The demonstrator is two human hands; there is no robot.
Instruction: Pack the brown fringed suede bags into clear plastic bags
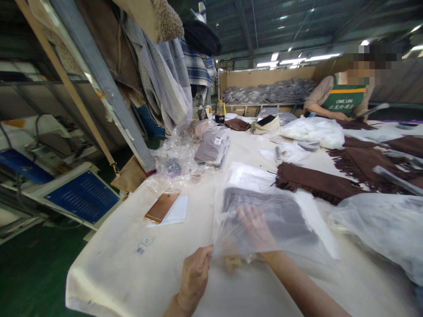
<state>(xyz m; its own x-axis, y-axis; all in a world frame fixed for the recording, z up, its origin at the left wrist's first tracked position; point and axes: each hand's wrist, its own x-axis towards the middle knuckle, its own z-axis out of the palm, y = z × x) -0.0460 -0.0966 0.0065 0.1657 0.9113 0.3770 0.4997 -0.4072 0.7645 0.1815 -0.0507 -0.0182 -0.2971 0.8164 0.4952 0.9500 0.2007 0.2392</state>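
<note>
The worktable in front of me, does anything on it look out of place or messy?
Mostly the crumpled clear plastic: it's a loose heap beside the stacked grey packages. The gold phone, partly over a pale sheet, also seems odd near those packages. No spill shows.

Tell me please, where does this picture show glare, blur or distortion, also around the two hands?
Head view: ceiling lamps glare white; the translucent plastic bag veils the right hand, softening its outline; the left hand, outside it, looks clearer; the metal post leans, perhaps partly from lens distortion; mosaic blocks partly cover the co-worker.
</note>
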